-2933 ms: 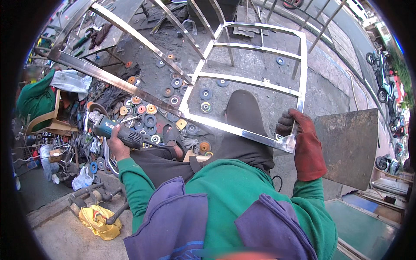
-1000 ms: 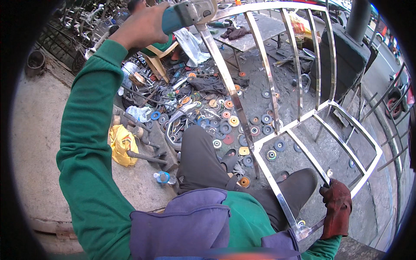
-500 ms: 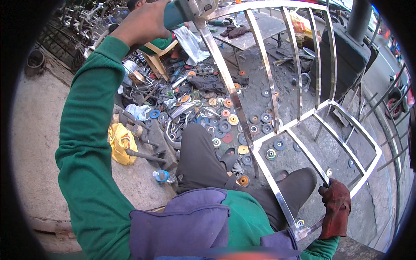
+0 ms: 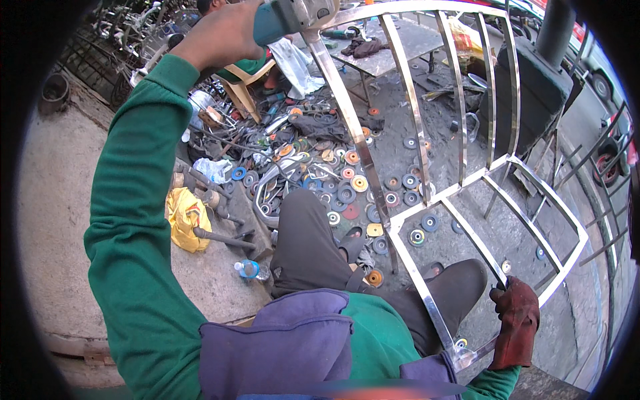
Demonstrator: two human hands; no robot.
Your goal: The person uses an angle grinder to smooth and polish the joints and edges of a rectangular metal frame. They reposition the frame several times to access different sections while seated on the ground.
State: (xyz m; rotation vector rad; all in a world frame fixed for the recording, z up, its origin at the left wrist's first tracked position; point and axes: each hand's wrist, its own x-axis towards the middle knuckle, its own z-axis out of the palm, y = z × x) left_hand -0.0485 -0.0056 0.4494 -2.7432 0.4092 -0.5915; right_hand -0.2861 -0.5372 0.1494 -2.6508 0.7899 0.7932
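My bare left hand, raised at the top of the view, is closed around the teal body of an angle grinder. The grinder's metal head rests at or just over the top left corner of a shiny metal chair frame; its disc cannot be made out. That frame has a barred back and a lower seat section, leaning tilted across my right side and lap. At the lower right, my right hand, in a dark red work glove, is closed on a bar of the seat section.
Many used grinding discs litter the ground ahead. On the left ledge are a yellow bag, metal tools and a plastic bottle. A low table stands beyond the frame, near a black box-shaped object. Another person sits farther back.
The grinder and frame have shifted very slightly to the right; both hands keep their hold. A vehicle has come into view on the road at the upper right.
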